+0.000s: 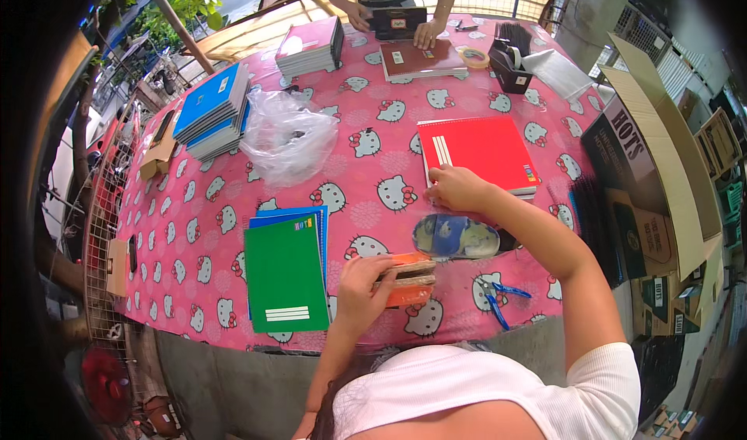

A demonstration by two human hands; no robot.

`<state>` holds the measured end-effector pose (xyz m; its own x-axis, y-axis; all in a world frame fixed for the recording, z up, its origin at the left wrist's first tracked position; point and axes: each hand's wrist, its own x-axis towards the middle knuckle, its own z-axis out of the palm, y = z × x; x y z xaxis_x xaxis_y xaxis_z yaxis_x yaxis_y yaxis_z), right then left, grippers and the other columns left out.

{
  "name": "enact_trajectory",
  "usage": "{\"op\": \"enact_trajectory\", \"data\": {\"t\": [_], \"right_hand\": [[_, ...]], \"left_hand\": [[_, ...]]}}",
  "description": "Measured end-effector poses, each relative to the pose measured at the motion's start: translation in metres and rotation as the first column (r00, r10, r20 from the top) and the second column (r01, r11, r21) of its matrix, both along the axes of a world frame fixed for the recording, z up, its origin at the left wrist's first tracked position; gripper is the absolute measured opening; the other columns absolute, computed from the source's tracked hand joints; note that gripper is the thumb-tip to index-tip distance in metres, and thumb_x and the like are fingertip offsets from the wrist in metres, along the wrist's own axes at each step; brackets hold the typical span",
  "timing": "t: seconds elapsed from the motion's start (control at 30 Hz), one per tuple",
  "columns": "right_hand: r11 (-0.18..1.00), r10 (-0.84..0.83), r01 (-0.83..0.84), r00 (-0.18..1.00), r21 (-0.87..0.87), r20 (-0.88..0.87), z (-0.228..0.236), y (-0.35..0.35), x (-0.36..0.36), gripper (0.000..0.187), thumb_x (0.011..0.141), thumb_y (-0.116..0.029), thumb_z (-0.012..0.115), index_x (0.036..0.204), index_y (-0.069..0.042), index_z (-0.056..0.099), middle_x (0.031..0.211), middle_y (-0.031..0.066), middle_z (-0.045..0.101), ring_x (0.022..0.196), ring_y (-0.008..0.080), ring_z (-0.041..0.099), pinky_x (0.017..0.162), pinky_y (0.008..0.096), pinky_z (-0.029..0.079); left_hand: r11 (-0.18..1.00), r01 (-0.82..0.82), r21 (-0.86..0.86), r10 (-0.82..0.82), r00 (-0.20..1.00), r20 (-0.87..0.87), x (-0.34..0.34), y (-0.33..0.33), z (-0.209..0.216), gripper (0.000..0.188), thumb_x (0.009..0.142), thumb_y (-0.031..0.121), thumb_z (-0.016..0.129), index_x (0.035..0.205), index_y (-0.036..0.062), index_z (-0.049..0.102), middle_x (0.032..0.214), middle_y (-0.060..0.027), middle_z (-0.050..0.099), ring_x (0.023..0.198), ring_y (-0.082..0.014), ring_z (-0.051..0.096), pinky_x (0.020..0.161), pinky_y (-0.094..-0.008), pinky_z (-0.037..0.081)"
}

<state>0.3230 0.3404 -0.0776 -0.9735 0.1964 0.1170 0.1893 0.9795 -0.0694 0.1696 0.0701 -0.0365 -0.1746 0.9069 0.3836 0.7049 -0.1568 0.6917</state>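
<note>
My left hand [362, 288] is closed around the left end of an orange block [412, 294] with rough brown layers, at the table's near edge. My right hand [459, 189] has its fingers bent together at the near left corner of a stack of red notebooks [478, 148]; the fingertips are partly hidden. Between my hands lies a blue and yellowish slipper-shaped piece [455, 236]. Blue-handled pliers [498, 300] rest below my right forearm. Left of my left hand, a green notebook [286, 273] lies over blue ones [324, 226].
Across the table, a person's hands [428, 34] touch a black case and a maroon notebook [412, 59]. Blue notebooks [208, 101], a plastic bag [289, 136] and pink notebooks [307, 42] stand at the far left. A tape dispenser [510, 70] and cardboard boxes [630, 160] are right.
</note>
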Motion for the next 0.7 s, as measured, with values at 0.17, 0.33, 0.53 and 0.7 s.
{"op": "enact_trajectory", "data": {"t": [0.17, 0.33, 0.53, 0.7], "right_hand": [[0.989, -0.031, 0.044, 0.995, -0.141, 0.098, -0.003, 0.015, 0.004, 0.028, 0.079, -0.016, 0.059, 0.105, -0.017, 0.069, 0.094, 0.0092, 0.063, 0.090, 0.0298, 0.062, 0.077, 0.0401, 0.051], [0.993, -0.025, 0.018, 0.998, -0.114, -0.059, -0.005, 0.018, 0.006, 0.017, 0.081, -0.019, 0.059, 0.090, -0.010, 0.069, 0.081, 0.0143, 0.065, 0.080, 0.0308, 0.065, 0.071, 0.0434, 0.051], [0.940, -0.338, 0.313, 0.803, -0.134, -0.490, 0.089, -0.014, 0.030, 0.021, 0.076, -0.011, 0.064, 0.096, -0.005, 0.065, 0.086, 0.0159, 0.067, 0.078, 0.0301, 0.066, 0.067, 0.0385, 0.052], [0.989, 0.075, -0.006, 0.879, 0.146, -0.471, 0.095, -0.168, 0.015, 0.038, 0.070, -0.012, 0.073, 0.106, -0.006, 0.062, 0.100, 0.0121, 0.067, 0.087, 0.0256, 0.067, 0.073, 0.0353, 0.054]], "left_hand": [[0.999, 0.019, -0.043, -0.016, 0.998, 0.066, -0.005, -0.005, -0.001, 0.012, 0.084, 0.007, 0.064, 0.095, 0.0047, 0.066, 0.096, -0.0104, 0.069, 0.094, -0.0260, 0.064, 0.093, -0.0436, 0.042], [0.946, -0.110, -0.306, 0.223, 0.904, 0.364, -0.005, 0.006, 0.002, 0.014, 0.091, 0.007, 0.057, 0.104, 0.0033, 0.062, 0.106, -0.0124, 0.066, 0.096, -0.0255, 0.065, 0.091, -0.0385, 0.046], [0.964, 0.223, -0.142, 0.165, -0.084, 0.983, -0.004, 0.066, 0.043, 0.035, 0.095, 0.014, 0.056, 0.126, 0.0039, 0.046, 0.121, -0.0164, 0.056, 0.094, -0.0265, 0.066, 0.080, -0.0394, 0.055], [0.974, 0.139, -0.181, 0.140, 0.262, 0.955, 0.000, 0.114, 0.036, 0.032, 0.090, 0.012, 0.062, 0.118, -0.0008, 0.053, 0.105, -0.0102, 0.064, 0.092, -0.0227, 0.066, 0.079, -0.0374, 0.057]]}}
